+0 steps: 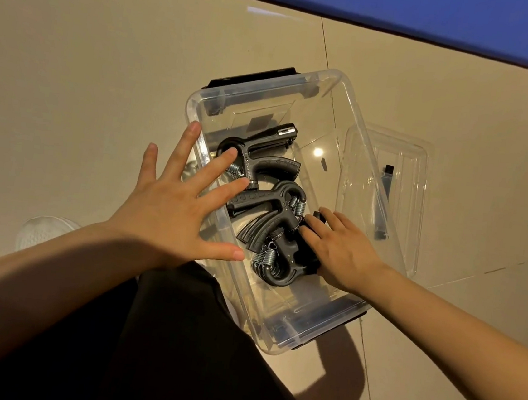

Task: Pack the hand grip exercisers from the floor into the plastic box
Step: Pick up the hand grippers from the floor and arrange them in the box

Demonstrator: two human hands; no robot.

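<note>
A clear plastic box [356, 118] with black latches stands on the tiled floor. Inside lie three black hand grip exercisers with metal springs: one at the far end [260, 157], one in the middle [272, 197], one at the near end [279, 260]. My left hand [173, 210] hovers over the box's left rim with fingers spread, holding nothing. My right hand [339, 247] reaches down inside the box and its fingers rest on the nearest exerciser's handle; whether they grip it is not visible.
The clear lid [400, 188] lies on the floor right of the box, with a black latch piece [384, 202] seen through it. A blue mat [406, 9] runs along the top. My dark-clothed leg [195, 349] and a white shoe [41, 231] are at the near left.
</note>
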